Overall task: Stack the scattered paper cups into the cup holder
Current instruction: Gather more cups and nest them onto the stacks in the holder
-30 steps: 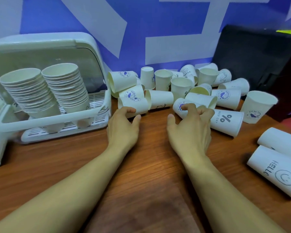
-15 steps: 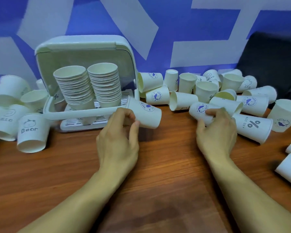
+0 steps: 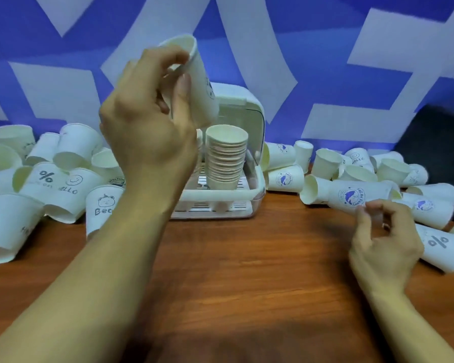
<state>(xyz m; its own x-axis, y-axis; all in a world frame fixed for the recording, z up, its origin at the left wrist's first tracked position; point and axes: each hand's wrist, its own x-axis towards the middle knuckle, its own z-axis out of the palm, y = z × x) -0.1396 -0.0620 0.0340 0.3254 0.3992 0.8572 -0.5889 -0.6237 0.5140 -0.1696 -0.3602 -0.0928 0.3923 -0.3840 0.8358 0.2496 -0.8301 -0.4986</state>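
My left hand (image 3: 147,121) is raised and shut on a white paper cup (image 3: 201,82), held mouth up and tilted above the white cup holder (image 3: 248,191). Inside the holder stands a tall stack of nested cups (image 3: 226,158). A second stack is mostly hidden behind my left hand. My right hand (image 3: 385,242) is low on the right of the table. Its thumb and fingertips pinch the near side of a whale-print cup (image 3: 349,196) that lies on its side.
Loose cups lie heaped left of the holder (image 3: 50,179) and right of it (image 3: 378,169), some upright, most on their sides. A percent-print cup (image 3: 440,244) lies beside my right hand. A black object (image 3: 435,132) stands at the back right. Bare wooden table (image 3: 247,271) fills the foreground.
My left hand lifted its cup from the table's surface to above the holder. My right hand stayed on the whale-print cup. The view turned left, bringing the holder to the centre.
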